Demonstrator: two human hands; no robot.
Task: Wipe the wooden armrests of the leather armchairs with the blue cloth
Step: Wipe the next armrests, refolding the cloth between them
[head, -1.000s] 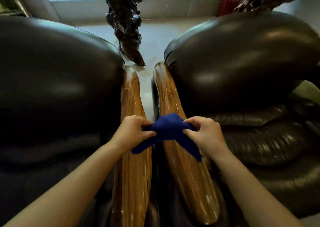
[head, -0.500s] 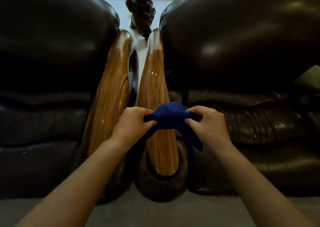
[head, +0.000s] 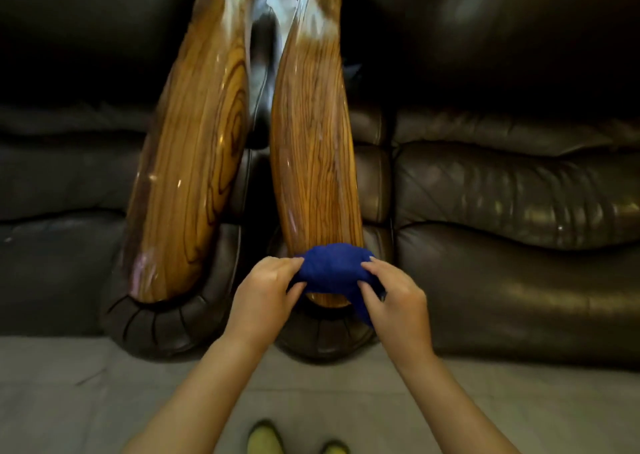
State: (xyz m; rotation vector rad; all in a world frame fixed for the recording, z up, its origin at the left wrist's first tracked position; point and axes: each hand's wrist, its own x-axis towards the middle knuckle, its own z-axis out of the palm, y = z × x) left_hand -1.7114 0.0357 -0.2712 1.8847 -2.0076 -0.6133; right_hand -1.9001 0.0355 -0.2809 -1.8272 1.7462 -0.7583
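Note:
Two dark leather armchairs stand side by side, each with a glossy wooden armrest. The blue cloth [head: 331,269] is bunched over the near tip of the right armrest [head: 313,148]. My left hand [head: 265,292] pinches the cloth's left side and my right hand [head: 394,296] grips its right side, both pressing it around the wood. The left armrest [head: 194,162] lies bare beside it, a narrow gap between the two. The cloth hides the right armrest's near end in part.
The left armchair's seat cushions [head: 59,183] and the right armchair's cushions [head: 512,193] flank the armrests. Grey floor [head: 69,401] runs along the bottom. The tips of my yellow-green shoes [head: 265,436] show at the bottom edge.
Both hands have drawn the cloth along the right armrest from its middle down to the near tip. The view has tilted down, so the floor and shoes now show.

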